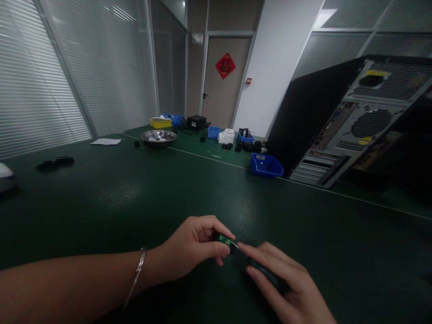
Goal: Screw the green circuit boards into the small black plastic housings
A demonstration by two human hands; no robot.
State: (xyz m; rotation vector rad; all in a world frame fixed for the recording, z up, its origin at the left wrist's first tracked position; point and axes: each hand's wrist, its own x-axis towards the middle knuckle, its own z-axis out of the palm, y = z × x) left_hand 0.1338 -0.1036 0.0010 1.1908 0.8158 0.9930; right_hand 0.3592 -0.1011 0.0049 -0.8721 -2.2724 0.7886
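Above the table [111, 220], left hand [192, 246] pinches a probable circuit board [224, 240].

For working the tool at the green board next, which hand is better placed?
Probably the right hand: it grips the dark-handled tool, whose metal tip points at the green board. The left hand is occupied holding that board.

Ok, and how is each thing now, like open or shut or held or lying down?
Green circuit board: pinched in the left hand.
Dark-handled tool: held in the right hand, its metal tip at the board's end; whether they touch is unclear.
Door: shut.
Window blinds: lowered.
Metal bowl: upright.
Nearest blue bin: upright, open-topped.
White paper: lying flat.
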